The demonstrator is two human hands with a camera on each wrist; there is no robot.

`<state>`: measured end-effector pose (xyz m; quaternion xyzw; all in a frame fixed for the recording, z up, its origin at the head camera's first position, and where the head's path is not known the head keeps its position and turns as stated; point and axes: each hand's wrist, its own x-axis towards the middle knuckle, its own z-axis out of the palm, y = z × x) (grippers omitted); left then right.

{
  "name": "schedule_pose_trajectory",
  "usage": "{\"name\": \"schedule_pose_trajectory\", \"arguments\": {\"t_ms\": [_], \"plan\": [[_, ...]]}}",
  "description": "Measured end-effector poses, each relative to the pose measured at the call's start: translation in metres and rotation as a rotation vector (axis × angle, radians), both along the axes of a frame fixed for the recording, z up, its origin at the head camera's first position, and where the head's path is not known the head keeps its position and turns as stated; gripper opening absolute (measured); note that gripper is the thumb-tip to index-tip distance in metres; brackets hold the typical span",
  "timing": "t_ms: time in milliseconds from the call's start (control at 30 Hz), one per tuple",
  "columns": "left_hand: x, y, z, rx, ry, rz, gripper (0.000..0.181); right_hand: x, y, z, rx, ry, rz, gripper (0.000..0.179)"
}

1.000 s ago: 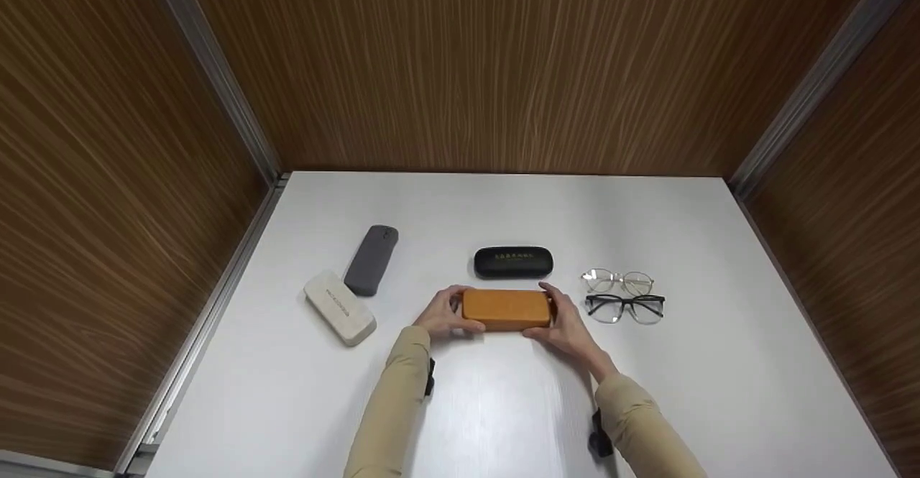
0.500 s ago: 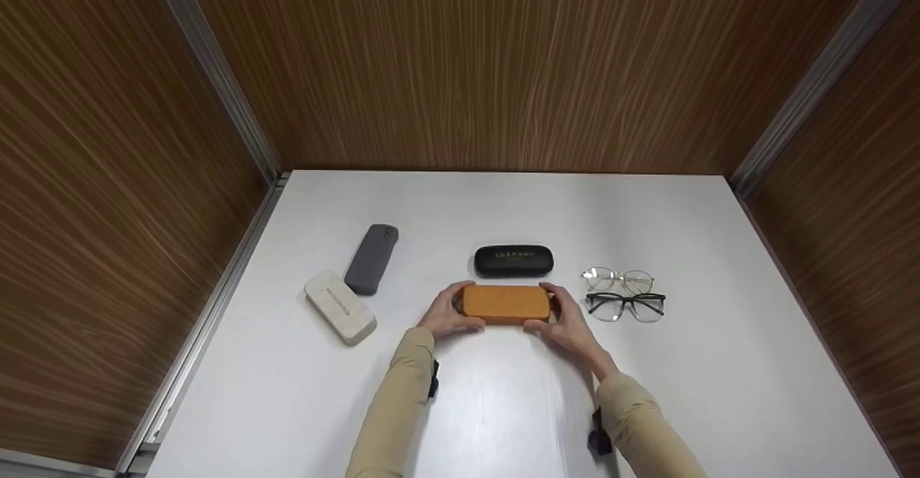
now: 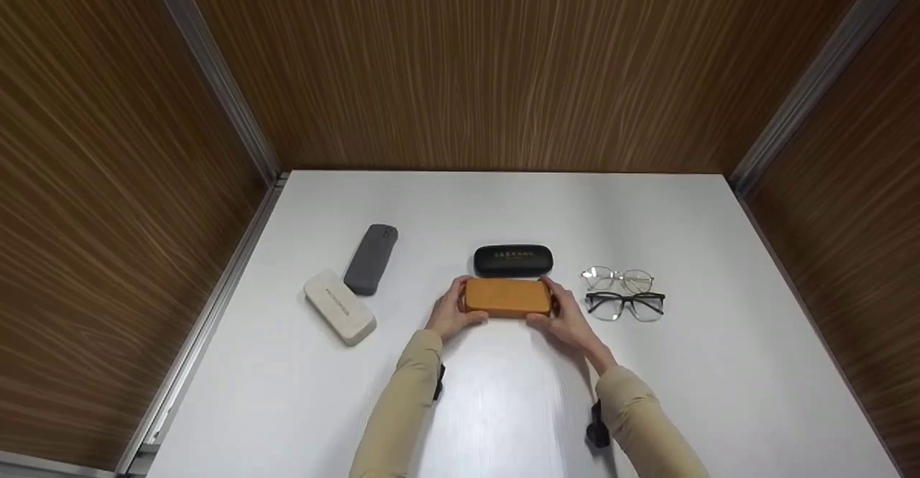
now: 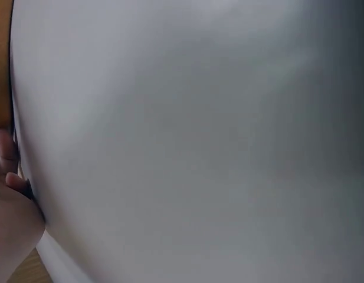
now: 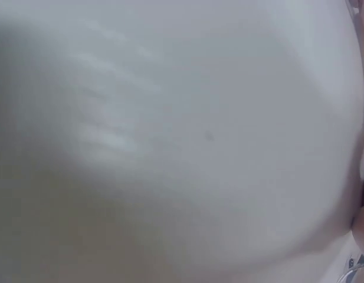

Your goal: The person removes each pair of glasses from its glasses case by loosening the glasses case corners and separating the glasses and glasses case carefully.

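An orange-tan glasses case [image 3: 508, 296] lies lengthwise between both hands in the head view, its lid down. My left hand [image 3: 451, 313] grips its left end, thumb along the near side and fingers round the far corner. At the other end my right hand [image 3: 566, 318] holds it the same way. Just behind the orange case sits a black glasses case [image 3: 513, 260] with gold lettering, its front edge very close. The left wrist view catches only a strip of the orange case [image 4: 1, 71] and some fingers [image 4: 7, 147].
On the left lie a grey glasses case [image 3: 371, 259] and a cream glasses case [image 3: 340, 307], nearly end to end. To the right are thin-framed glasses [image 3: 618, 279] and black-framed glasses [image 3: 625, 306]. Wood-grain panels [image 3: 474, 68] enclose the white table [image 3: 503, 420].
Both hands have slid the orange glasses case away from the body, toward the black case, narrowing the gap between the two. The other cases and the glasses stay in place.
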<state>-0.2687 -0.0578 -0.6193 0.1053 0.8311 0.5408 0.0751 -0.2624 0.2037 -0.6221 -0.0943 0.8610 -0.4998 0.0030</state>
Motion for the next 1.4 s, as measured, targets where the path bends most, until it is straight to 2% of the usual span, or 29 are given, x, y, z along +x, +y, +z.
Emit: {"name": "schedule_pose_trajectory", "arguments": {"t_ms": [233,400,667,933,1100,1233,1400], "plan": [[-0.003,0.003,0.009,-0.166,-0.014,0.019,0.083,-0.006,-0.001,0.004,0.065,-0.019,-0.010,0.088],[-0.007,0.006,0.013,-0.245,-0.034,0.028,0.084,-0.009,-0.003,0.005,0.082,-0.018,0.001,0.088],[-0.014,0.009,0.014,-0.310,-0.091,0.059,0.086,-0.020,-0.005,0.006,0.139,-0.048,0.013,0.088],[-0.021,0.014,0.020,-0.341,-0.081,0.119,0.083,-0.034,-0.009,0.013,0.170,-0.048,0.024,0.086],[-0.022,0.020,0.024,-0.363,-0.110,0.154,0.079,-0.041,-0.011,0.017,0.179,-0.055,0.027,0.085],[-0.024,0.026,0.025,-0.371,-0.115,0.187,0.075,-0.044,-0.014,0.018,0.195,-0.029,0.013,0.084],[-0.028,0.032,0.024,-0.370,-0.110,0.240,0.072,-0.047,-0.020,0.020,0.211,-0.045,-0.018,0.083]]}}
